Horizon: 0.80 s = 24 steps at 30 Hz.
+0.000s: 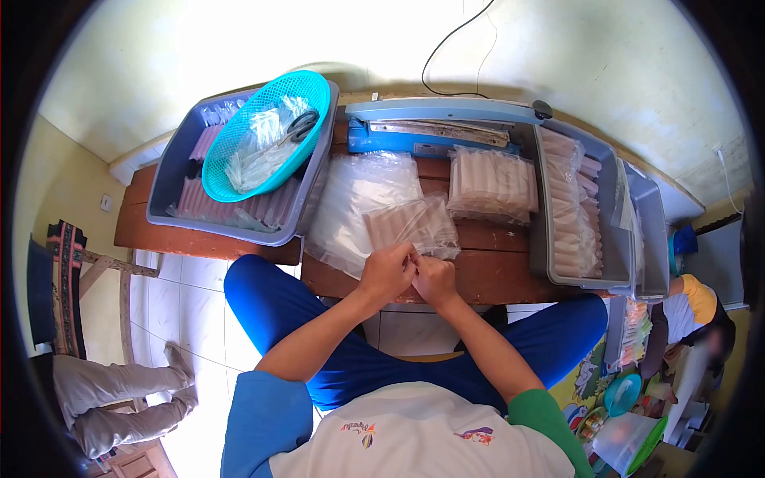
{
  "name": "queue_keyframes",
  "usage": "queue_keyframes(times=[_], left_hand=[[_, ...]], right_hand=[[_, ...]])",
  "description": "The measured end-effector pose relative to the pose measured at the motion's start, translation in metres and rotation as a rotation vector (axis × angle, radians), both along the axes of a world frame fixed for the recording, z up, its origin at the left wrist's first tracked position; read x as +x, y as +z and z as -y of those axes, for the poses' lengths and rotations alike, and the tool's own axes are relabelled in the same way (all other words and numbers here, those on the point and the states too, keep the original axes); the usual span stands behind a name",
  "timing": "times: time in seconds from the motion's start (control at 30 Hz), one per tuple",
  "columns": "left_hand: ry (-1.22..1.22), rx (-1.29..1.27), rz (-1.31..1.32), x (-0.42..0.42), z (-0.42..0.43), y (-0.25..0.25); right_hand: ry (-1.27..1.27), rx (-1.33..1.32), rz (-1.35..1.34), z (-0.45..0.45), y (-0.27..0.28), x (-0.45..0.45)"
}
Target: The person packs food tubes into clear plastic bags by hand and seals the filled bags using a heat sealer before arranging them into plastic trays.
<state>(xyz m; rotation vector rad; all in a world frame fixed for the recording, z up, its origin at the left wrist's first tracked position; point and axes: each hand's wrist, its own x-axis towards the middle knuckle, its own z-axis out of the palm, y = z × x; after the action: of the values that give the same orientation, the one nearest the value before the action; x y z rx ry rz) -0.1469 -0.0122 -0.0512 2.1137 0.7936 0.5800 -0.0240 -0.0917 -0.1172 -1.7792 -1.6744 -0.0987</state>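
Note:
My left hand (388, 273) and my right hand (435, 280) meet at the front edge of the brown wooden table (494, 267). Their fingers are closed together at the near edge of a clear plastic bag (410, 225) holding pinkish-brown sticks. Exactly what each set of fingertips grips is too small to tell. Under and left of that bag lies a pile of clear plastic bags (351, 195). To the right rests a stack of filled bags (492, 183). Behind them stands a blue sealer (438, 131) with a long arm.
A grey-blue tub (161, 187) at left carries a turquoise basket (213, 171) with plastic and scissors (303, 126). At right, a grey tub (543, 239) holds filled bags. One person's legs (119, 394) show at lower left; another person (701, 307) is at far right.

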Motion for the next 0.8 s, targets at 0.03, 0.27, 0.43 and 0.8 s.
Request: queue_keyframes(times=[0.03,0.27,0.43,0.8], left_hand=[[0.002,0.001,-0.001,0.0,0.0,0.0],[-0.006,0.001,-0.012,0.0,0.0,-0.002],[-0.001,0.026,0.009,0.001,0.0,-0.005],[0.001,0.044,0.019,0.001,0.0,-0.006]], right_hand=[[-0.008,-0.001,-0.001,-0.001,0.0,-0.001],[-0.009,-0.001,-0.006,-0.002,-0.005,-0.002],[-0.028,-0.032,-0.003,-0.002,-0.008,-0.003],[-0.052,0.037,-0.074,0.009,0.009,0.0]])
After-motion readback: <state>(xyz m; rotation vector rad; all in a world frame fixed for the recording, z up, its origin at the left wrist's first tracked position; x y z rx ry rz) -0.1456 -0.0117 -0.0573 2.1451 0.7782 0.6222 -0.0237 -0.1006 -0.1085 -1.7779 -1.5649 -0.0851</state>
